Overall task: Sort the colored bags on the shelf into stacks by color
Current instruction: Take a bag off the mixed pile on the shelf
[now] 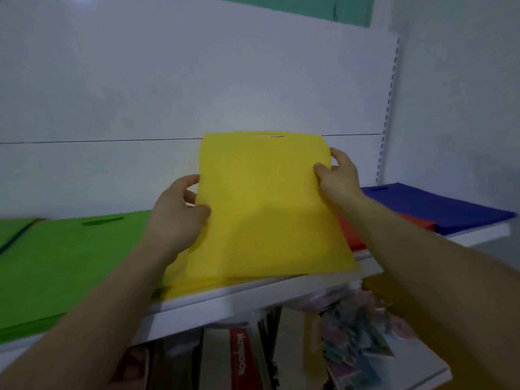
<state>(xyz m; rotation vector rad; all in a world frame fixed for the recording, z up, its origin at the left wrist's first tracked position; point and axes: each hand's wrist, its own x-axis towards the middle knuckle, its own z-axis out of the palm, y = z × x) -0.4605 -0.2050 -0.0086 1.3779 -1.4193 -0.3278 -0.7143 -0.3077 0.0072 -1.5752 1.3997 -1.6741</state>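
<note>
A yellow bag with a cut-out handle at its top is tilted up over the white shelf. My left hand pinches its left edge and my right hand pinches its right edge. More yellow bags lie flat under it on the shelf. To the left lies a stack of green bags. To the right a blue bag rests on orange-red bags, which are partly hidden by my right arm.
The white back panel rises behind the shelf, with a slotted upright at the right. Below the shelf stand books and colourful packets. A second green stack shows at the far left.
</note>
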